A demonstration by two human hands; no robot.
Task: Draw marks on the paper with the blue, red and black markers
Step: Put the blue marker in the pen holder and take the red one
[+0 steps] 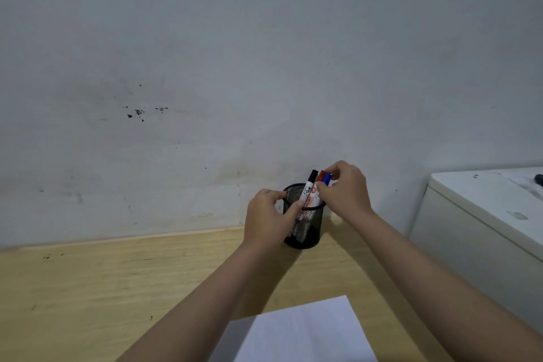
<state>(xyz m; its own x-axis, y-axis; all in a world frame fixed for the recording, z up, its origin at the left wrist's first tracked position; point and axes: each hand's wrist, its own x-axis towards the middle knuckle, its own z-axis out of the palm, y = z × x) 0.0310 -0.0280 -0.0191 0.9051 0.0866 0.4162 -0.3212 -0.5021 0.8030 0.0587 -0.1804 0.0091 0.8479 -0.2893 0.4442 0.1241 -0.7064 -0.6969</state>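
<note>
Paper, a plain white sheet (296, 332), lies flat at the near edge of the light wooden worktop (102, 288), between the person's two bare forearms. Farther back, close to the grey wall (235, 53), the left hand (269, 222) wraps the side of a black wire-mesh pen cup (308, 232), thumb hooked over its rim. Standing in the cup are the black-capped marker (310, 185), the red-capped marker (321, 178) and the blue-capped marker (327, 179), and the right hand (348, 189) has its fingers (333, 169) pinched on the blue one's cap.
</note>
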